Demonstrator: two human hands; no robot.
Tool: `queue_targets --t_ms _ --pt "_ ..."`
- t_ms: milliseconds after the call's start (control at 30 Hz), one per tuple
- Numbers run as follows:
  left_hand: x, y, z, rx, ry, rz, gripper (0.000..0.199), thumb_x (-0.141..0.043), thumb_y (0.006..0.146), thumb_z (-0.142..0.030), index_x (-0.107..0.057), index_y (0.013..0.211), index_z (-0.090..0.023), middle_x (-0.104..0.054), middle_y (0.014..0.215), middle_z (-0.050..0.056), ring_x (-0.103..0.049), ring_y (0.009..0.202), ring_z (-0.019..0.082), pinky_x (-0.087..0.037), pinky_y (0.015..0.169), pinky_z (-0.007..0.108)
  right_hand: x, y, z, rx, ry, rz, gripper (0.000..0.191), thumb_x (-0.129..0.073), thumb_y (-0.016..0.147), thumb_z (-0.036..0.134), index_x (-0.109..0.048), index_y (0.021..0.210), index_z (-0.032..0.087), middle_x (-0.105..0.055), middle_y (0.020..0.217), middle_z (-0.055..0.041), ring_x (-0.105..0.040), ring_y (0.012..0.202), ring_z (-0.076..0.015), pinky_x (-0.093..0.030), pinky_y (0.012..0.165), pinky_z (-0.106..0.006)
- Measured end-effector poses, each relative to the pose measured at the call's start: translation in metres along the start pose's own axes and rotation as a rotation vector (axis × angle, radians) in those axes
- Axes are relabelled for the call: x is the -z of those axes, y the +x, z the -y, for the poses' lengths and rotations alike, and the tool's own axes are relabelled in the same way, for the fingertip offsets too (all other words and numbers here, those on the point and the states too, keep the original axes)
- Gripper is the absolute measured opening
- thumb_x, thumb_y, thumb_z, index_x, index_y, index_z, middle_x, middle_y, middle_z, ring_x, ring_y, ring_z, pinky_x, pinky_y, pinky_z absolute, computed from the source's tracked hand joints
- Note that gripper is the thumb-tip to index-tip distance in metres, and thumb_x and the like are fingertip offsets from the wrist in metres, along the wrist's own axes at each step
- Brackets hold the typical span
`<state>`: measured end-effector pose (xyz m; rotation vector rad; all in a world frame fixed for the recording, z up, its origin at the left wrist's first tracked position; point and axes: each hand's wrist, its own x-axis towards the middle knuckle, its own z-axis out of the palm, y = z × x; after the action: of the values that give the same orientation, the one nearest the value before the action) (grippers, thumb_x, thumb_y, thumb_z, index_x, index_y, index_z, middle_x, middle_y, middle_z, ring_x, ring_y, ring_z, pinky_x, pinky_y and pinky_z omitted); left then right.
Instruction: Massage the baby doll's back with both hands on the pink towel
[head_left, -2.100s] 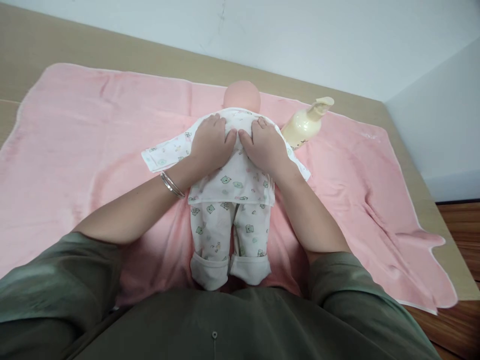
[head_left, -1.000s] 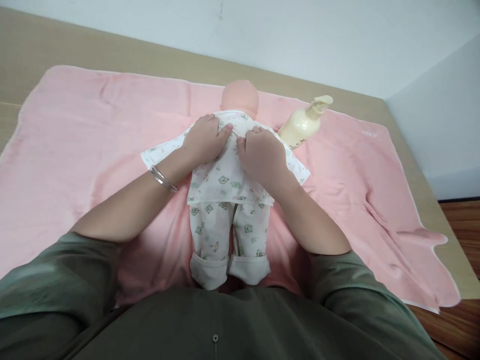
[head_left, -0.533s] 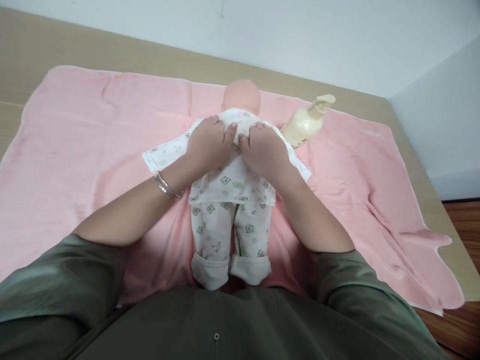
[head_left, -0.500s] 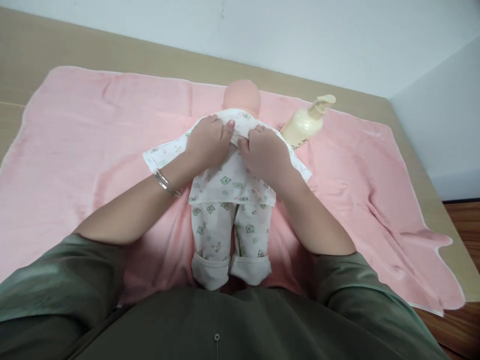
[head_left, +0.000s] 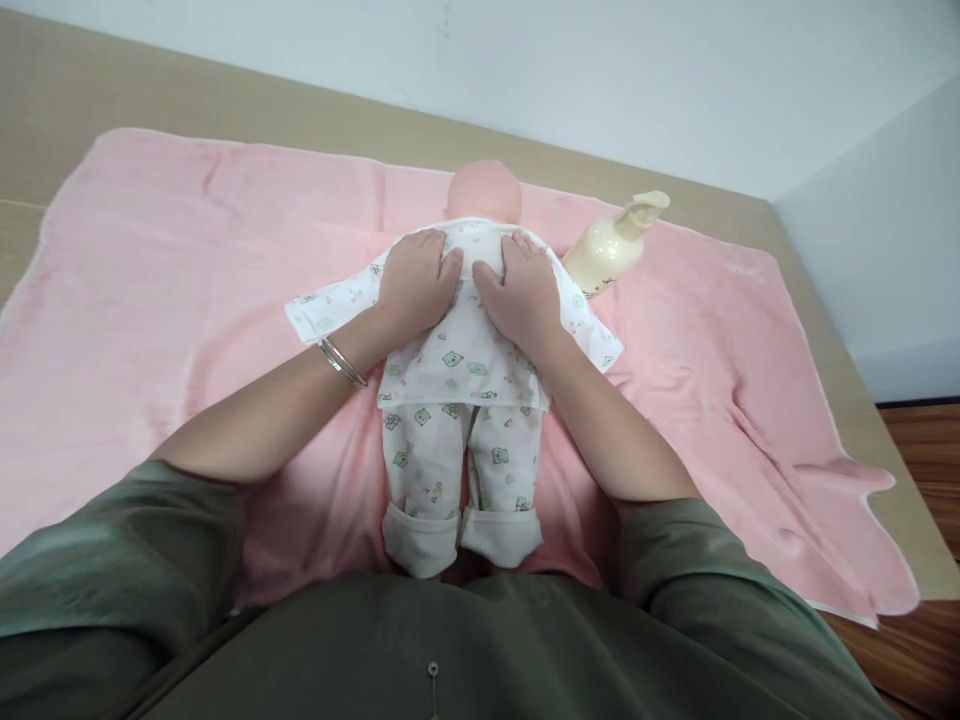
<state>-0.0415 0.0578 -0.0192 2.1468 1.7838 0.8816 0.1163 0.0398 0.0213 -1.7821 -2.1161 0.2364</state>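
A baby doll (head_left: 484,190) lies face down, its bald head toward the wall. It wears a white printed top (head_left: 465,365) with the sleeves spread out, and matching trousers (head_left: 499,465) with turned-up cuffs. On the left side of the doll's upper back rests my left hand (head_left: 418,280), laid flat with the thumb apart. My right hand (head_left: 523,292) lies on the right side of the upper back, fingers stretched toward the doll's shoulder. Both hands touch the top without gripping it. A strip of printed cloth shows between the two thumbs.
A cream pump bottle (head_left: 606,250) leans at a tilt just right of the doll's shoulder. Under everything spreads a wrinkled pink blanket (head_left: 697,390) on a wooden table (head_left: 247,118). A pale wall (head_left: 555,70) rises behind and at the right.
Both hands had bent fingers pinching the cloth at the middle of the back. Now they have let go and lie flatter and slightly farther apart, with the cloth smoother between them.
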Motion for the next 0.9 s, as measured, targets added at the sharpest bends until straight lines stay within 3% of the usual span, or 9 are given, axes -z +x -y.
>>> queue_targets --t_ms 200,300,433,567,633,733,800,900 --pt "0.002 -0.023 -0.022 -0.092 -0.008 -0.027 0.057 -0.024 0.106 -0.038 -0.056 0.142 -0.007 -0.057 0.153 0.025 -0.047 0.152 0.036 -0.032 0.133 0.055 0.003 0.007 -0.009 0.114 -0.009 0.041 0.058 -0.049 0.103 0.03 -0.046 0.153 -0.001 -0.046 0.165 -0.0224 -0.039 0.159 -0.034 -0.027 0.137 -0.049" --pt "0.007 -0.03 -0.029 -0.141 -0.067 0.02 0.06 -0.03 0.104 -0.035 -0.049 0.152 -0.005 -0.047 0.165 0.023 -0.037 0.16 0.034 -0.025 0.137 0.055 0.008 0.005 -0.007 0.124 -0.024 0.046 0.054 -0.044 0.104 0.029 -0.048 0.15 -0.001 -0.048 0.162 -0.0239 -0.042 0.156 -0.0354 -0.03 0.134 -0.052" --pt "0.012 -0.013 -0.02 -0.121 -0.141 0.098 0.057 -0.037 0.099 -0.031 -0.053 0.15 -0.011 -0.052 0.163 0.016 -0.042 0.158 0.031 -0.027 0.137 0.053 0.01 -0.011 0.006 0.101 -0.065 0.009 0.046 -0.036 0.107 0.03 -0.055 0.138 0.002 -0.063 0.143 -0.0247 -0.056 0.141 -0.0388 -0.038 0.126 -0.058" --pt "0.01 0.008 -0.004 -0.051 -0.136 0.082 0.05 -0.035 0.098 -0.031 -0.064 0.137 -0.02 -0.067 0.147 0.014 -0.057 0.143 0.031 -0.04 0.13 0.053 0.01 -0.03 0.019 0.141 -0.093 -0.055 0.048 -0.032 0.109 0.033 -0.059 0.132 0.001 -0.065 0.138 -0.0269 -0.057 0.137 -0.0392 -0.044 0.121 -0.057" --pt "0.007 0.009 0.0 -0.042 -0.116 0.069 0.05 -0.032 0.1 -0.034 -0.064 0.136 -0.019 -0.067 0.145 0.016 -0.058 0.141 0.031 -0.041 0.129 0.054 0.013 -0.03 0.018 0.154 -0.086 -0.054 0.044 -0.034 0.108 0.032 -0.063 0.127 0.004 -0.068 0.134 -0.0242 -0.059 0.135 -0.0369 -0.047 0.118 -0.054" --pt "0.007 -0.004 -0.005 -0.073 -0.065 0.061 0.055 -0.03 0.104 -0.037 -0.056 0.145 -0.011 -0.058 0.155 0.02 -0.046 0.153 0.033 -0.031 0.134 0.054 0.017 -0.016 0.006 0.102 -0.021 0.023 0.037 -0.034 0.107 0.03 -0.067 0.112 0.013 -0.074 0.121 -0.0174 -0.067 0.12 -0.0321 -0.054 0.108 -0.048" --pt "0.011 -0.017 -0.014 -0.103 -0.037 0.07 0.059 -0.03 0.105 -0.038 -0.051 0.151 -0.007 -0.05 0.162 0.022 -0.039 0.159 0.033 -0.026 0.137 0.053 0.017 -0.003 -0.006 0.088 0.048 0.043 0.037 -0.033 0.108 0.032 -0.066 0.114 0.015 -0.073 0.126 -0.0157 -0.067 0.122 -0.0302 -0.053 0.11 -0.047" --pt "0.017 -0.031 -0.027 -0.145 -0.015 0.094 0.062 -0.029 0.106 -0.038 -0.046 0.155 -0.004 -0.044 0.166 0.024 -0.035 0.161 0.035 -0.023 0.137 0.055 0.011 0.01 -0.017 0.108 0.079 0.024 0.042 -0.032 0.109 0.031 -0.062 0.128 0.01 -0.063 0.147 -0.0191 -0.056 0.143 -0.0302 -0.042 0.126 -0.048"
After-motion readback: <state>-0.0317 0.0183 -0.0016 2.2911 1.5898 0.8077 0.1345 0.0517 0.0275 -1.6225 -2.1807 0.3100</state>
